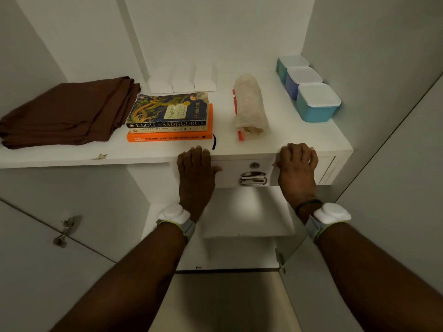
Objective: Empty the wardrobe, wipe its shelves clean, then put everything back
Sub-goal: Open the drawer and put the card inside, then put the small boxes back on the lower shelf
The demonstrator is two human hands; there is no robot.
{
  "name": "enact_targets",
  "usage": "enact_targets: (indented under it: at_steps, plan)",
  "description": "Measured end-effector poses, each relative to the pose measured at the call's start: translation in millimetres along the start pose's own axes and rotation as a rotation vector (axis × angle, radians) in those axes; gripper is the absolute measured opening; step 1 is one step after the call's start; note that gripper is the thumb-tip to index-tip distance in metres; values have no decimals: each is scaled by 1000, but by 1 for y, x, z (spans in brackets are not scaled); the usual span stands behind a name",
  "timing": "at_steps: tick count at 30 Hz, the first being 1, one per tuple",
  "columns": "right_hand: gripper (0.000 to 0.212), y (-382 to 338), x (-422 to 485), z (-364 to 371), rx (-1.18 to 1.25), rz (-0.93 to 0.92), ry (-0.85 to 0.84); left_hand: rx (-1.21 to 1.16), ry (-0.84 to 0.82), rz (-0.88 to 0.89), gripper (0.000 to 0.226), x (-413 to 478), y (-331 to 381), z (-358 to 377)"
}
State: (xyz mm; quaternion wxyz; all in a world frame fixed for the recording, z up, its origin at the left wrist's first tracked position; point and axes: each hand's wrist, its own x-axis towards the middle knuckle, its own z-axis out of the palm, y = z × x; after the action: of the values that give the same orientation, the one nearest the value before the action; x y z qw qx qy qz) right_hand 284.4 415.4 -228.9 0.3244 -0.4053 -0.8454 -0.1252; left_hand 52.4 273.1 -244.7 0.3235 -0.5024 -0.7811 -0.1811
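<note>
Shelf [285, 133] of wardrobe, holding folded cloth [67, 111], books [170, 116], wrapped roll [249, 109] and tubs [314, 101], seemingly restocked; left hand [195, 168] flat on drawer [230, 174], right hand [297, 164] hooked over shelf edge, probably pressing it shut.

We lose a corner of the folded brown cloth [67, 111] at the left edge. Centre right, a pale plastic-wrapped roll [249, 106] covers most of a thin orange-red strip [240, 136].

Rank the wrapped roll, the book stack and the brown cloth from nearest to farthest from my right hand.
1. Wrapped roll, just beyond the right hand.
2. Book stack, further left.
3. Brown cloth, far left of the shelf.
</note>
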Motion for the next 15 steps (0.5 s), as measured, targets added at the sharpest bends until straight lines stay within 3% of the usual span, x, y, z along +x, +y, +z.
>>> enact_targets:
  at_steps: [4,9,14,15]
  plan:
    - [28,-7,1,-10,34,59,-111,-17,-139,0,57,5,4,-19]
    - [88,-15,-25,-32,120,109,-456,-33,-274,-52,78,-13,13,-37]
    - [74,-16,-126,-60,157,177,-646,-106,-369,-69,60,-86,40,-76]
    - [68,-14,-156,-63,166,195,-703,-139,-473,-78,53,-109,49,-85]
